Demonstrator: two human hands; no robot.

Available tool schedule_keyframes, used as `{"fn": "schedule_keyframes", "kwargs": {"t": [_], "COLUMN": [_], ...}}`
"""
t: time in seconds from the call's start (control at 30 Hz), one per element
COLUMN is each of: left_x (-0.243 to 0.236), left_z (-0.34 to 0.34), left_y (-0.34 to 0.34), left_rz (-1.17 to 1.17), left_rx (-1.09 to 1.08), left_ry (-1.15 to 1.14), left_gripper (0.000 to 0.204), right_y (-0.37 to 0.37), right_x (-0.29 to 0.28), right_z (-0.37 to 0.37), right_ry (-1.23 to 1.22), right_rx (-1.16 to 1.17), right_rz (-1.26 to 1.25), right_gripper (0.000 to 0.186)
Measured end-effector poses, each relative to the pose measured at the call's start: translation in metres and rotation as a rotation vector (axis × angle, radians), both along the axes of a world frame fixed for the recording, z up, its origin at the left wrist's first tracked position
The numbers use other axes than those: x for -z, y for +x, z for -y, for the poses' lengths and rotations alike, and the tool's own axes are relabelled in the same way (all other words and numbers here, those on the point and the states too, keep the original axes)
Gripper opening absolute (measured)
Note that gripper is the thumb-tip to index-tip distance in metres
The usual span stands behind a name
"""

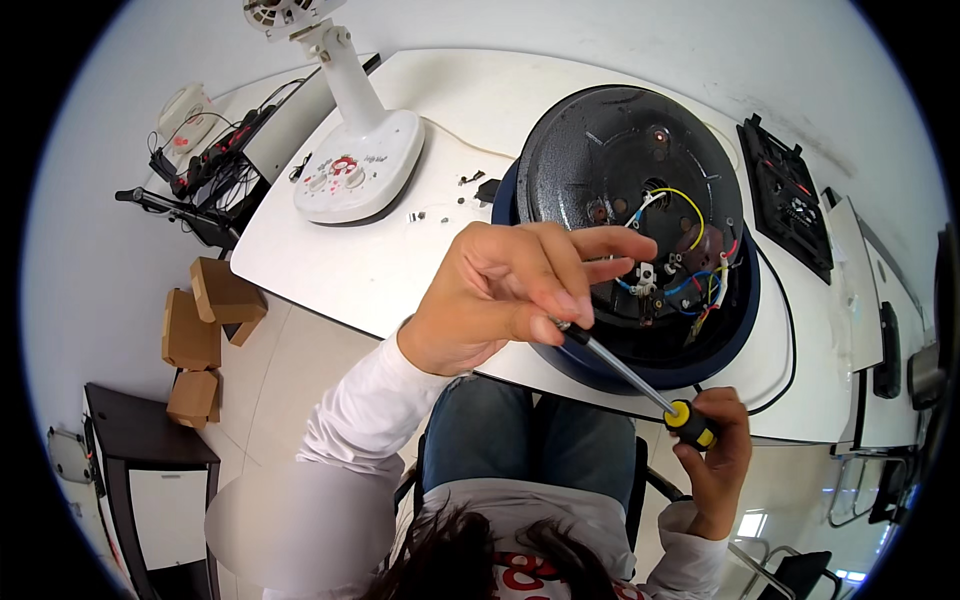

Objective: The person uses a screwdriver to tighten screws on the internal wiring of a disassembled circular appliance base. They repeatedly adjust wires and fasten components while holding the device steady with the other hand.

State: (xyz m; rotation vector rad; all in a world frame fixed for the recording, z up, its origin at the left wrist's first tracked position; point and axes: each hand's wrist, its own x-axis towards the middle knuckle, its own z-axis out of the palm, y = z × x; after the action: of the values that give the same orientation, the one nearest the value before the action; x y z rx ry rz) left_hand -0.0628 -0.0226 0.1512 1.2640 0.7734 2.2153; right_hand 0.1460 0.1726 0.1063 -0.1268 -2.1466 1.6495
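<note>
My right hand [716, 455] grips the yellow-and-black handle of a screwdriver [630, 374], its shaft slanting up to the left. At the shaft's black tip, the thumb and index finger of my left hand [520, 290] are pinched together. A tiny metallic bit shows between them, too small to name; the other fingers are partly extended. Behind my hands, a round black appliance body [570, 150] sits in a dark blue outer shell [748, 315]. Blue, yellow, red and white wires [697, 215] and metal terminals are exposed on it. My left hand hides part of its near left side.
A white fan base [375, 165] stands on the white table [440, 75] to the left. Small screws and dark bits [445, 217] lie beside it. An open black tool case [790, 200] is at the right, near a black cable [790, 340]. Cardboard boxes [192, 330] are on the floor.
</note>
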Motion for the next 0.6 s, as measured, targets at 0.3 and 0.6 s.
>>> {"fn": "schedule_keyframes", "kwargs": {"t": [0.3, 0.6], "left_x": [-0.001, -0.005], "left_z": [0.007, 0.011], "left_y": [0.0, 0.01], "left_rz": [0.028, 0.007], "left_rx": [-0.15, -0.116], "left_ry": [-0.051, -0.027], "left_gripper": [0.014, 0.015], "right_y": [0.003, 0.006], "right_x": [-0.002, 0.006], "right_z": [-0.001, 0.007], "right_ry": [-0.01, -0.109], "right_rx": [-0.109, -0.123], "right_rz": [0.103, 0.067], "right_gripper": [0.047, 0.044]}}
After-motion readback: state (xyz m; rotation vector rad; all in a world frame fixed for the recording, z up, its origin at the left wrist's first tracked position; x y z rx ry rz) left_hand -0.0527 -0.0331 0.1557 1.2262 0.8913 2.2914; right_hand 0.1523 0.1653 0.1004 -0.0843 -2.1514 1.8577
